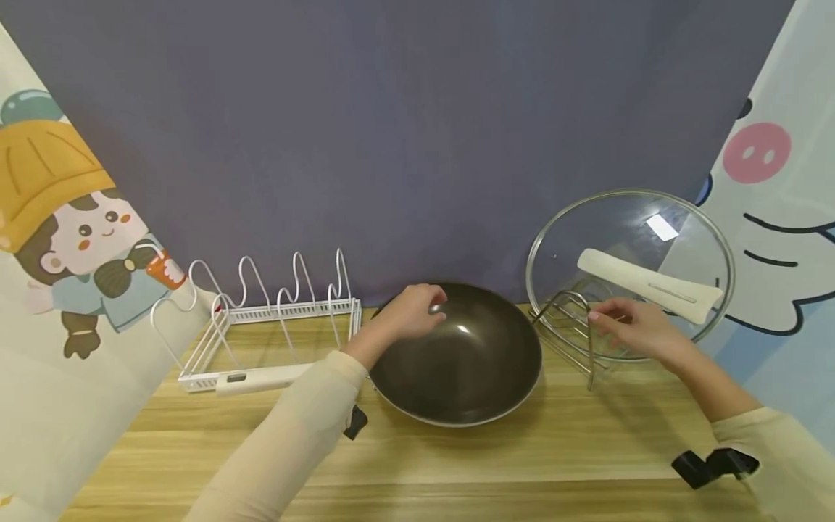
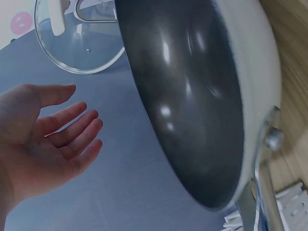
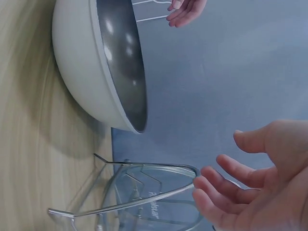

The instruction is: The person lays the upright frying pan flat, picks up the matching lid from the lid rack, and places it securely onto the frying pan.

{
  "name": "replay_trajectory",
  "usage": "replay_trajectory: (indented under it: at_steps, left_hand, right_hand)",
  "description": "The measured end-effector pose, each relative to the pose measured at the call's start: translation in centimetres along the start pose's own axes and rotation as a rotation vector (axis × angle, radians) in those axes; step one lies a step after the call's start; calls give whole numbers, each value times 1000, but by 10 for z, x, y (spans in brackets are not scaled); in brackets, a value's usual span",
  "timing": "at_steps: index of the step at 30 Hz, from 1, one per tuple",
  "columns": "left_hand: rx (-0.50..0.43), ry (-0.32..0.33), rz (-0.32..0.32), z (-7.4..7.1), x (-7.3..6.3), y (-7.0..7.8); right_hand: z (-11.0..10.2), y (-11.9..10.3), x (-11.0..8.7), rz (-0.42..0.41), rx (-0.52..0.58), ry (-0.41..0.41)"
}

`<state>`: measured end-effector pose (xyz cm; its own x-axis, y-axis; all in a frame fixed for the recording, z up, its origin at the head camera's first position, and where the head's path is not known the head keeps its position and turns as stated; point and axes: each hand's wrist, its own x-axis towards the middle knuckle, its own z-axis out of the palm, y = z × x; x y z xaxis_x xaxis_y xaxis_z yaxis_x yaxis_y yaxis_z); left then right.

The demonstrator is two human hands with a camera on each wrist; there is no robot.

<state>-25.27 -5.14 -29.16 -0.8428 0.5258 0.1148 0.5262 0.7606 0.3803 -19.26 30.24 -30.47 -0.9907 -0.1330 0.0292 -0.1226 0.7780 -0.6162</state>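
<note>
A dark wok point(image 1: 457, 362) with a pale outside sits on the wooden table, its cream handle point(image 1: 261, 379) pointing left in the head view. Above the wok's left part is my left hand point(image 1: 412, 313), holding nothing; the left wrist view shows its fingers loosely bent and apart from the rim. My right hand point(image 1: 639, 330) is at the metal wire stand point(image 1: 590, 348), with fingertips right by its upper bend and no grip on it. In that stand leans a large glass lid point(image 1: 626, 232) with a cream handle point(image 1: 652, 286), tilted back behind my right hand.
A white wire rack point(image 1: 287, 312) with several upright loops stands left of the wok, and the wok's handle lies across its front edge. Behind everything rises a grey-blue panel point(image 1: 417, 145). Cartoon-printed cloths point(image 1: 91, 290) flank the wooden table point(image 1: 457, 471).
</note>
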Motion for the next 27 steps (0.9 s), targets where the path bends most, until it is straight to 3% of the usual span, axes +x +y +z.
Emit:
replay_trajectory:
  at_steps: [9, 17, 22, 27]
  left_hand:
    - [34, -41, -5, -1, 18, 18]
    - [51, -88, -12, 0, 38, 35]
    - [78, -93, 14, 5, 52, 46]
    - [110, -95, 32, 14, 64, 56]
  right_hand:
    - [-15, -5, -3, -119, -204, 208]
    - [-27, -4, -4, -230, -293, 417]
    - [-35, -2, -4, -202, -300, 476]
    - [-45, 4, -2, -164, -324, 473]
